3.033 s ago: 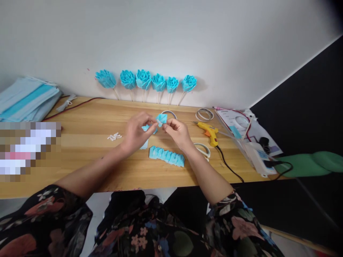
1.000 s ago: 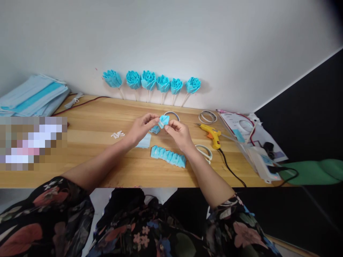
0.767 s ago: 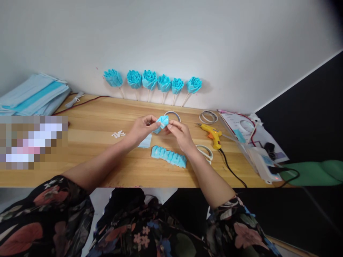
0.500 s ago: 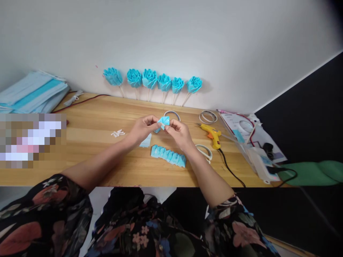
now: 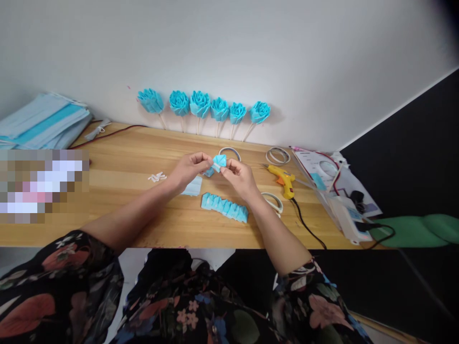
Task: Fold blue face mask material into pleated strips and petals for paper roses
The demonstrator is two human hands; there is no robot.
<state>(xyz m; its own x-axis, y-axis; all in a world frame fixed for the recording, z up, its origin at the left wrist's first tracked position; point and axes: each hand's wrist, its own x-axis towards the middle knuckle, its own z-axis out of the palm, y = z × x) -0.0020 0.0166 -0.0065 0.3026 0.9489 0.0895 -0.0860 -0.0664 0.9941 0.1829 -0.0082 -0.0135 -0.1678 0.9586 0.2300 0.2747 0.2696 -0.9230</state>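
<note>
Above the table, a small folded blue petal (image 5: 220,160) is held up between both hands, with a short white strip across its lower part. My left hand (image 5: 191,169) is closed in a pinch at the petal's left side, by the end of the strip. Thumb and fingers of my right hand (image 5: 239,177) grip the lower right edge. Below them lies an overlapping row of folded blue petals (image 5: 225,207). A flat light-blue sheet (image 5: 192,186) rests partly under my left hand, and another blue piece (image 5: 208,172) shows just behind its fingertips.
Several blue flowers on sticks (image 5: 200,104) lean against the wall. A yellow glue gun (image 5: 286,180) with a black cord lies right, near tape rolls (image 5: 278,155) and a power strip (image 5: 349,220). Small white pieces (image 5: 157,177) and stacked face masks (image 5: 45,122) are left.
My left hand has shifted slightly left, and its fingertips have drawn back from the petal's middle, showing more of the white strip. My right hand keeps its grip.
</note>
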